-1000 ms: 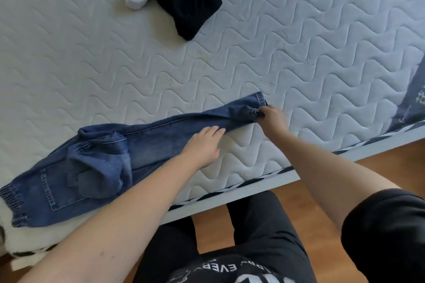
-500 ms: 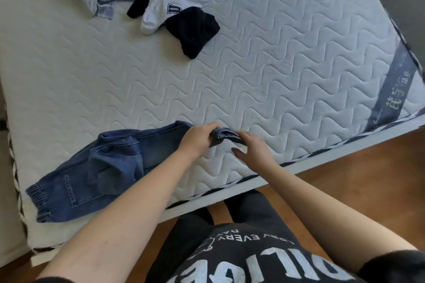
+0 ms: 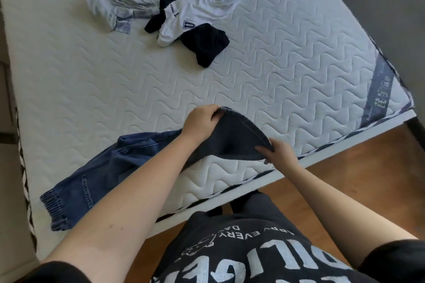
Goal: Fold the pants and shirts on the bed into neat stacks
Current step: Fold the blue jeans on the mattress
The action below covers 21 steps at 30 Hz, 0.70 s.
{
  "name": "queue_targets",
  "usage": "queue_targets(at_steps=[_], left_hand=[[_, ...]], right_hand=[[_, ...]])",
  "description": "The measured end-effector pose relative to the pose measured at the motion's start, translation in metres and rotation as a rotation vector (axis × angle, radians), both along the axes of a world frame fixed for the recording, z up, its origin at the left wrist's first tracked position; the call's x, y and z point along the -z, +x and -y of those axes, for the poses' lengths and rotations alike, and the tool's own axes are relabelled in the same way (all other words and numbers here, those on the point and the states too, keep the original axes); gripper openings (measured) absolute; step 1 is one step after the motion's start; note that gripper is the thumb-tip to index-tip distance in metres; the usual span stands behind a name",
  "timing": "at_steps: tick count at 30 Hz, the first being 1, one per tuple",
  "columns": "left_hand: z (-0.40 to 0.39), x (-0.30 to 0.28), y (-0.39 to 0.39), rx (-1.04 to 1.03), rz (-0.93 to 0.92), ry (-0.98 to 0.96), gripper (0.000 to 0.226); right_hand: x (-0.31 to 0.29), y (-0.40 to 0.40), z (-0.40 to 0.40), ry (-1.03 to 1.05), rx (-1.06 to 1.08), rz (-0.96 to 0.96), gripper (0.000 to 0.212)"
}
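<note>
Blue jeans [image 3: 110, 167] lie along the near edge of the white quilted mattress [image 3: 276, 80], their elastic cuffs at the lower left. My left hand [image 3: 202, 122] grips the far corner of the jeans' right end, and my right hand [image 3: 279, 153] grips the near corner. That end is lifted off the mattress and spread between both hands. At the far side lie a crumpled light grey garment [image 3: 117, 4], a white shirt with dark trim [image 3: 202, 4] and a black garment [image 3: 204, 43].
The mattress edge and the white bed frame [image 3: 322, 156] run diagonally in front of me, with wooden floor [image 3: 345, 186] below. A grey label strip [image 3: 379, 94] marks the mattress's right corner. A dark wall stands at the right.
Both hands have taken the jeans' right end and lifted it towards the left, spreading it between them. The camera has tilted, and more of the far clothes pile shows.
</note>
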<state>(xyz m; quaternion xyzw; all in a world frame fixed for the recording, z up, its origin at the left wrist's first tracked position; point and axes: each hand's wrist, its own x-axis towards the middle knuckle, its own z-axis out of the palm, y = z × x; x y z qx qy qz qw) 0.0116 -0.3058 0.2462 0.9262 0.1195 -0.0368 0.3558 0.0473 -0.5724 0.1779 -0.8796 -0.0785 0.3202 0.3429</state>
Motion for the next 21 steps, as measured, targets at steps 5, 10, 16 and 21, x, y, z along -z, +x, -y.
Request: queue_targets(at_steps=[5,10,16,21], left_hand=[[0.010,-0.013,0.018,0.100,-0.042,-0.071,0.026],[0.027,-0.024,0.041,0.199,-0.076,-0.160,0.009],[0.049,-0.026,0.069,0.272,-0.064,-0.184,0.029],[0.072,-0.012,0.105,0.205,-0.078,-0.062,0.018]], right_hand=[[-0.031,-0.017,0.012,-0.077,0.080,0.057,0.026],[-0.059,-0.021,0.033,-0.147,0.182,0.138,0.039],[-0.072,-0.006,0.061,-0.174,0.253,0.144,0.038],[-0.059,0.009,0.077,-0.139,0.202,0.067,0.024]])
